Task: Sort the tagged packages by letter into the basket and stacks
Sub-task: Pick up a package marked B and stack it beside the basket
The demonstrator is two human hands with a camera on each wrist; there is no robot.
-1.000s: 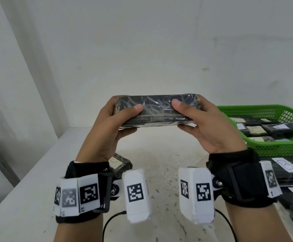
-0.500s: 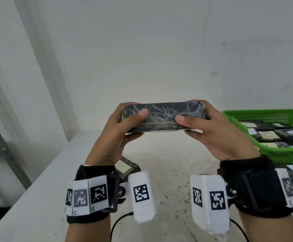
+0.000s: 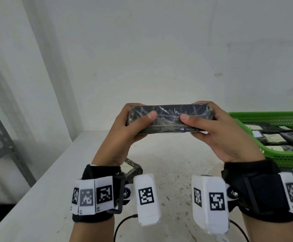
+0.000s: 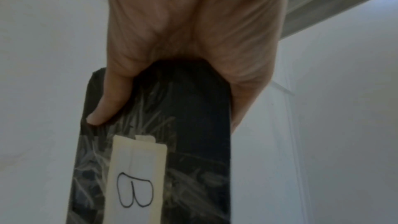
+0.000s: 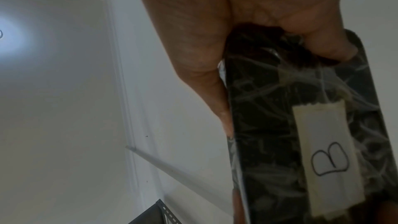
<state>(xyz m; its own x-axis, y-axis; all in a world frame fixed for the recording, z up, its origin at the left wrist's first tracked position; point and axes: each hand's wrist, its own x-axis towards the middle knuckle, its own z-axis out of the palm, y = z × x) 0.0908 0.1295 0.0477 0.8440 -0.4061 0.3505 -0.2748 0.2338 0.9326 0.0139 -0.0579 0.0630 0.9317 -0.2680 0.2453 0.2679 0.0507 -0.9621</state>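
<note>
Your left hand (image 3: 124, 135) and right hand (image 3: 219, 135) grip the package (image 3: 170, 119) at centre frame; its B tag (image 4: 137, 176) faces away from you, so you risk misplacing it.

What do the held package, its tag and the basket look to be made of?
Package: a dark block in what looks like clear plastic film; glossy wrinkles catch the light. The contents cannot be told.
Tag: matte cream paper, probably taped on, with a handwritten B.
Basket: green moulded plastic, judging by its uniform colour and mesh walls.
</note>
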